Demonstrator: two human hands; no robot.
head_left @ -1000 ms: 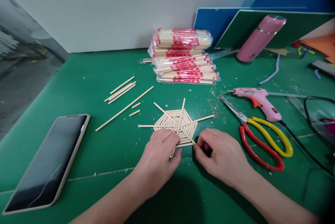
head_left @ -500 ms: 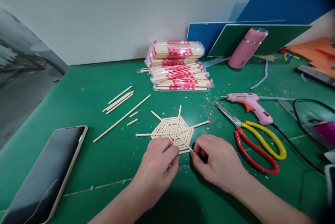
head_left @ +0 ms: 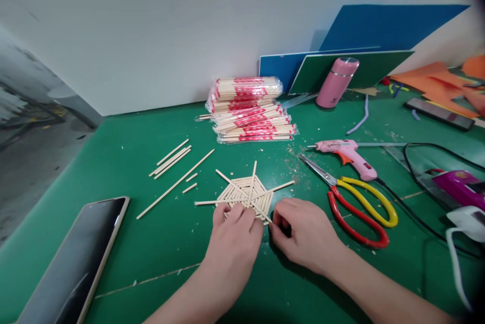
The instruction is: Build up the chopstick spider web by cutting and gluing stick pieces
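Note:
A web-shaped piece made of wooden sticks (head_left: 242,190) lies flat on the green table, with crossed sticks reaching past its rim. My left hand (head_left: 235,243) rests over its near-left edge, fingers bent down onto the sticks; the thumb is hidden. At the near-right side, my right hand (head_left: 303,228) is closed, with thumb and fingers pinched at the end of a diagonal stick. Left of the web lie one long stick (head_left: 176,183), several shorter sticks (head_left: 172,159) and two small offcuts (head_left: 190,188).
Scissors (head_left: 350,200) and a pink glue gun (head_left: 346,154) with its cord lie to the right. Wrapped stick bundles (head_left: 250,109) are piled behind, beside a pink flask (head_left: 338,83) and leaning boards (head_left: 352,71). A phone (head_left: 76,263) lies at front left.
My left hand's fingers have spread and moved over the web's near-left edge. My right hand stays at the stick's end. The whole view has shifted slightly.

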